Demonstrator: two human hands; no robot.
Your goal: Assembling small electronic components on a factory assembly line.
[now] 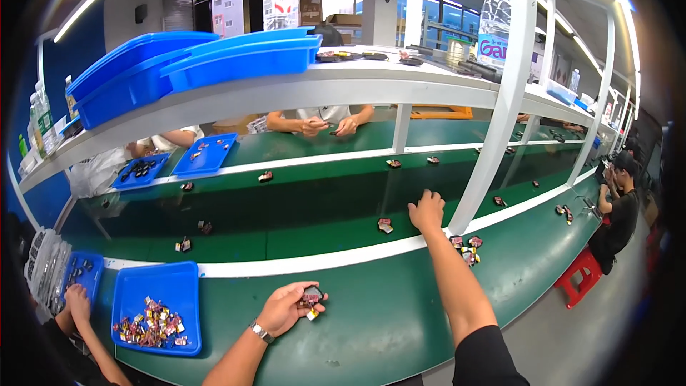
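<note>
My left hand [282, 309], with a watch on its wrist, is closed around a small dark electronic part [311, 296] that has a reddish patch and a yellow-and-white tag. It hovers over the near green worktop. My right arm stretches across the white rail, and my right hand [429, 212] is over the green conveyor belt with its fingers apart and nothing visible in them. Just left of that hand lies a similar part [385, 225] on the belt, not touched. A cluster of such parts [466, 249] rests by the post, beside my right forearm.
At left, a blue tray [191, 275] holds a heap of the small parts; a neighbour's hand [78, 303] is beside it. A white post [493, 114] rises right of my right hand. Overhead, a shelf [343, 89] carries blue bins [243, 53]. Another person's hands [329, 126] work across the belt.
</note>
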